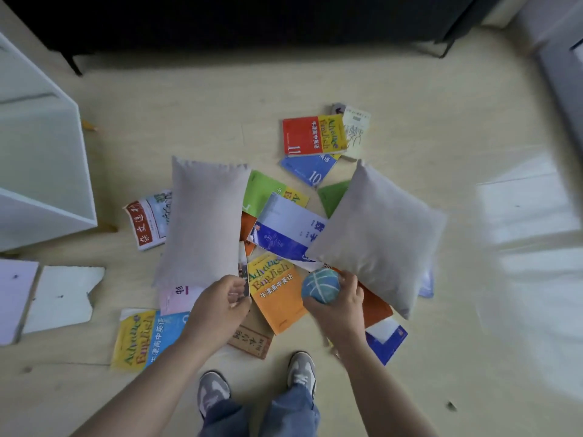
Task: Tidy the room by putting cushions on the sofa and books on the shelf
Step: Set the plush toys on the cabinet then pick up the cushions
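Two grey cushions lie on the floor among several scattered books: the left cushion (202,222) and the right cushion (378,238). My left hand (217,305) pinches the near edge of a thin book (244,272) by the left cushion's lower corner. My right hand (339,305) grips a small blue ball with pale stripes (320,285) over the orange books. An orange "Advance English" book (277,291) lies between my hands. A blue and white book (284,231) sits between the cushions. Red (310,135) and blue (310,167) books lie farther back.
A white shelf unit (41,171) stands at the left. The dark sofa (252,20) runs along the far wall. White boards (63,298) lie on the floor at the left. A yellow and blue book (148,339) lies near my feet (255,386). Bright window light falls on the right floor.
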Action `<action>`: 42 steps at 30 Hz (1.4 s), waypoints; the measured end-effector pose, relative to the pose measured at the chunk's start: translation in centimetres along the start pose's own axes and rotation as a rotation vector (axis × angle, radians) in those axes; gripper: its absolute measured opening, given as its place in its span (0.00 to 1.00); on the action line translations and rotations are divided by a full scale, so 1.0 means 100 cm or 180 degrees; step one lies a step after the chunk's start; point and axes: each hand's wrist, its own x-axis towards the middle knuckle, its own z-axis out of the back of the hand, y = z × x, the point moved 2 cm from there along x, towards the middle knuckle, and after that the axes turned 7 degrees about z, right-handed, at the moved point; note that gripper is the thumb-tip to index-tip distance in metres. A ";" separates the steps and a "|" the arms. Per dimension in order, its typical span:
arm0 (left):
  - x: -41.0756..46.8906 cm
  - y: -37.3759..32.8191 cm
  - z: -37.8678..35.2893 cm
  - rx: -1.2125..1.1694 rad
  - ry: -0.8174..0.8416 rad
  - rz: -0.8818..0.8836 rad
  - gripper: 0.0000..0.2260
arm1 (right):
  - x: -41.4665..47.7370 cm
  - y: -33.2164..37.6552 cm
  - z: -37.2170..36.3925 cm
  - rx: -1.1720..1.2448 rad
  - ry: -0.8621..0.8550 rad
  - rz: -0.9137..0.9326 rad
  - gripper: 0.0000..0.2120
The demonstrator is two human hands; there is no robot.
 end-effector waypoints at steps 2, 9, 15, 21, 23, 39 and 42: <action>-0.036 -0.029 0.023 -0.0050 -0.0047 -0.0117 0.09 | -0.029 0.034 0.035 0.0160 -0.0164 0.0071 0.37; -0.154 -0.118 0.106 -0.0298 -0.0262 -0.0418 0.08 | -0.138 0.146 0.145 0.0430 -0.0529 0.0284 0.32; -0.236 -0.162 0.162 -0.0696 -0.0359 -0.0881 0.08 | -0.221 0.212 0.187 0.0785 -0.0805 0.0651 0.33; -0.294 -0.203 0.195 -0.0942 -0.0077 -0.1396 0.08 | -0.298 0.240 0.234 0.1200 -0.1483 0.0821 0.30; -0.308 -0.223 0.200 -0.0844 -0.0043 -0.1636 0.07 | -0.320 0.240 0.252 0.1297 -0.1687 0.0839 0.31; -0.514 -0.328 0.070 -0.0792 0.1211 -0.2784 0.08 | -0.544 0.124 0.406 0.1771 -0.3497 0.0889 0.34; -0.576 -0.329 0.020 -0.0752 0.1515 -0.2955 0.09 | -0.603 0.076 0.433 0.1860 -0.3793 0.0854 0.34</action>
